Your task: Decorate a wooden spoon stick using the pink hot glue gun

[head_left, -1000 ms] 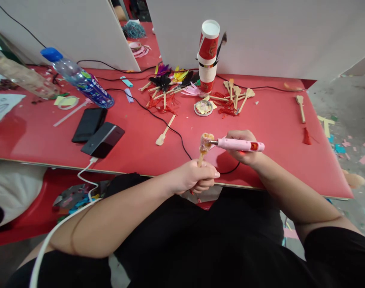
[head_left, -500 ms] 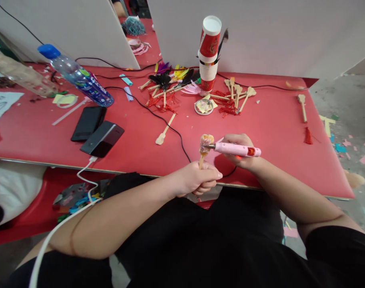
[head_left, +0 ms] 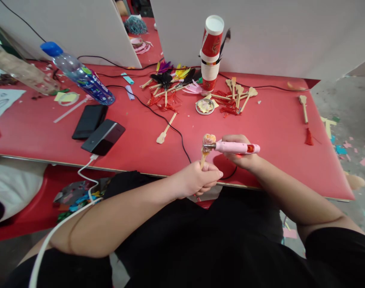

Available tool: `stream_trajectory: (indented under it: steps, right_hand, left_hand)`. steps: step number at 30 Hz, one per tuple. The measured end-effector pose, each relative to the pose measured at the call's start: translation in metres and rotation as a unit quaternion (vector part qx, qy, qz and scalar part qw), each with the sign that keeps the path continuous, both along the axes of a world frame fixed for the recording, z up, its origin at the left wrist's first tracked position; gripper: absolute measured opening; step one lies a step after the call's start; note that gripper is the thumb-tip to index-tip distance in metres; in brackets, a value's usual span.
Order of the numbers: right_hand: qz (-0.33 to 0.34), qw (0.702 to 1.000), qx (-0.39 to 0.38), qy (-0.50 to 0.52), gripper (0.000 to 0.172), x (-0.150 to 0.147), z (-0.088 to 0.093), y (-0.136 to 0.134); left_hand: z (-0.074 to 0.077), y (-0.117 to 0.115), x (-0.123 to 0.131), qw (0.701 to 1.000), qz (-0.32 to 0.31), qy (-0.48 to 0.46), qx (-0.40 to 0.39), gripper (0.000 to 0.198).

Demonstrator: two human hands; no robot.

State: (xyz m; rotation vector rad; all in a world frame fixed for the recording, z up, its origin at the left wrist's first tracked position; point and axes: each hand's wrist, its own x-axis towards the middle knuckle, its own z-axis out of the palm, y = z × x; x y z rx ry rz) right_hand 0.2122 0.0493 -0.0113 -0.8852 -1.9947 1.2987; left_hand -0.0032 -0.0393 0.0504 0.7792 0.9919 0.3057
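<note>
Closed around the thin handle of a small wooden stick, my left hand holds it upright at the table's front edge. The stick's broad, lumpy head is coloured pink and orange. My right hand grips a pink soldering iron with a red-lit window, lying almost level. Its metal tip meets the right side of the stick's head. Another wooden stick with a paddle-shaped head lies on the table to the left. Beyond the hands stands a small round tin with pale stuff inside.
On the red table are a bottle, two dark phone-like devices, stacked paper cups, feathered sticks and tasselled sticks. A black cord crosses it. A white cable hangs over the front edge.
The whole view has shifted slightly. Both hands keep their grips, and the iron's tip stays at the stick's head, with the iron now slightly more level.
</note>
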Motion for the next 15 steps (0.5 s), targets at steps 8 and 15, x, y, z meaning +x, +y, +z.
stream_trajectory:
  steps: [8, 15]
  right_hand:
    - [0.007, 1.000, 0.006, 0.030, 0.031, -0.003, -0.021, 0.002]
    - [0.038, 0.999, 0.014, 0.036, 0.037, -0.004, -0.014, 0.001]
  left_hand:
    - [0.000, -0.002, 0.001, 1.000, -0.009, 0.008, 0.012, 0.051]
    - [0.001, -0.002, 0.002, 1.000, 0.007, 0.014, 0.005, 0.049]
